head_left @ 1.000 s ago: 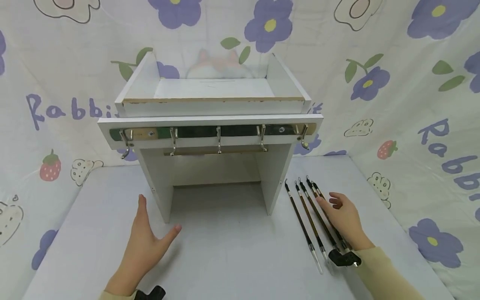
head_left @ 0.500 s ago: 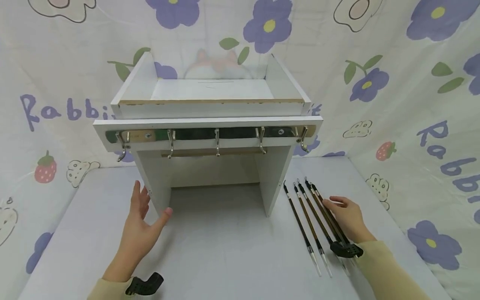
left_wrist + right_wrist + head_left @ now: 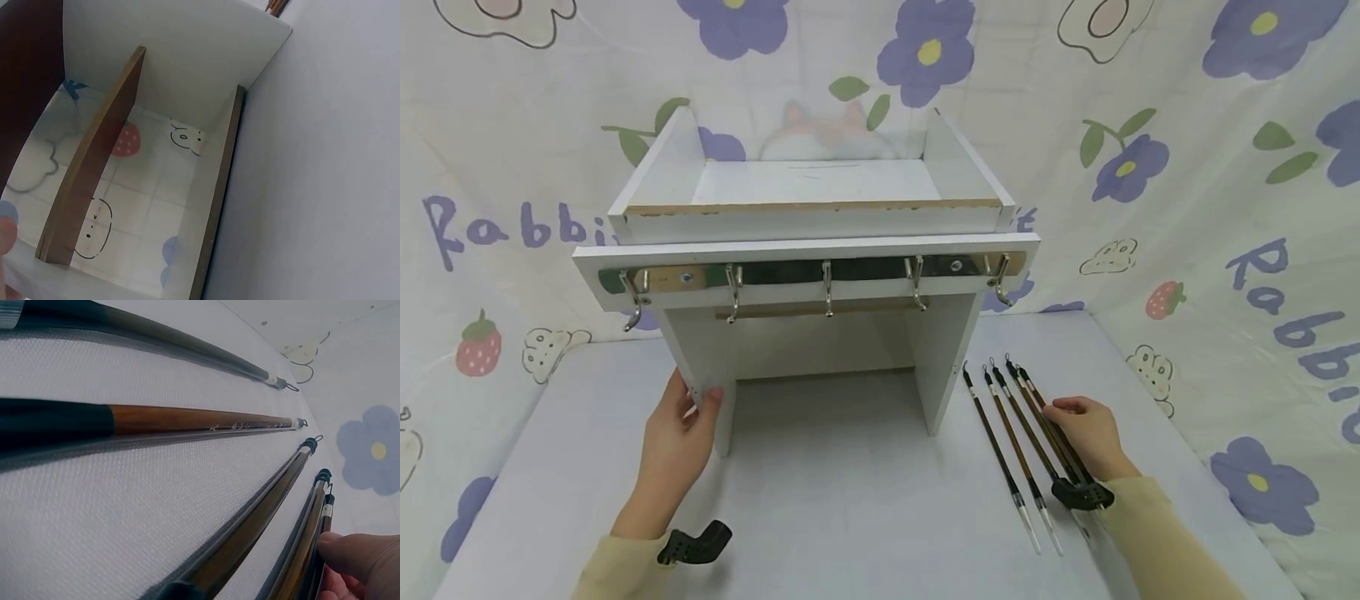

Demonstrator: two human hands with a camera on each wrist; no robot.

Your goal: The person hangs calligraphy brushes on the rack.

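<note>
A white wooden shelf [image 3: 820, 225] stands on the table, with a row of metal hooks [image 3: 827, 287] along its front board. My left hand [image 3: 673, 454] grips the front edge of the shelf's left side panel [image 3: 696, 354], thumb on the near face and fingers around the outer side. In the left wrist view, only a bit of that hand shows beside the shelf's inside. Several calligraphy brushes [image 3: 1000, 450] lie right of the shelf, hanging loops pointing away. My right hand [image 3: 1086, 429] pinches the rightmost brush [image 3: 327, 515] near its upper end, thumb on top.
The white tabletop [image 3: 835, 517] spreads in front of the shelf. A patterned cloth [image 3: 1037, 100] hangs behind and along both sides. The hooks jut forward from the shelf, and a black wrist mount [image 3: 696, 543] sits below each hand.
My left hand has moved up to the shelf's left panel and closed on it from an open spread. The right hand stays at the rightmost brush. The head view has shifted slightly.
</note>
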